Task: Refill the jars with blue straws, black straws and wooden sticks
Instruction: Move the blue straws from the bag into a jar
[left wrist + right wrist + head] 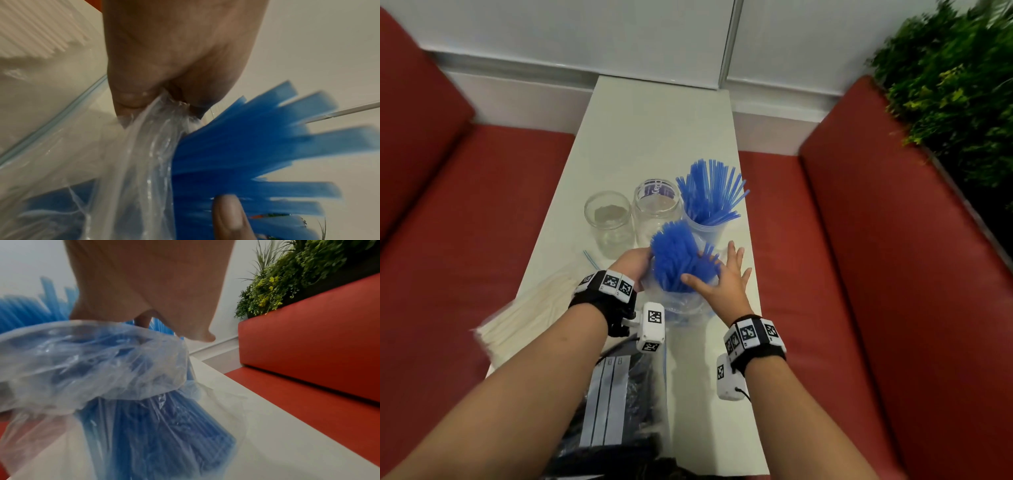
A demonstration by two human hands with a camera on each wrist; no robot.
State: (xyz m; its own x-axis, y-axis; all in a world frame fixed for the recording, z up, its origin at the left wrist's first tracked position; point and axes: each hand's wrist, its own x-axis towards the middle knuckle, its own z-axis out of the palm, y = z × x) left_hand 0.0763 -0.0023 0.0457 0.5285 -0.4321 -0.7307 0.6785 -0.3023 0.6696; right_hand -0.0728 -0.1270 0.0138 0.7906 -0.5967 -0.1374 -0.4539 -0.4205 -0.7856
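Observation:
A thick bundle of blue straws [678, 260] stands half out of a clear plastic bag [683, 310] on the white table [654, 130]. My left hand [631, 263] pinches the bag's bunched rim [164, 110] on the bundle's left side. My right hand [722, 277] lies against the bundle's right side, fingers straight and spread, thumb [228, 216] pressing the straws [246, 154]. Behind stand three clear jars: the left jar [607, 222] and the middle jar [657, 209] hold no straws. The right jar [705, 229] holds fanned blue straws [710, 192].
A bag of pale wooden sticks [534, 308] lies at the table's left edge. A bag of black straws [619, 411] lies near me under my left forearm. Red sofa seats [859, 274] flank the narrow table, and green plants [955, 85] stand at the right.

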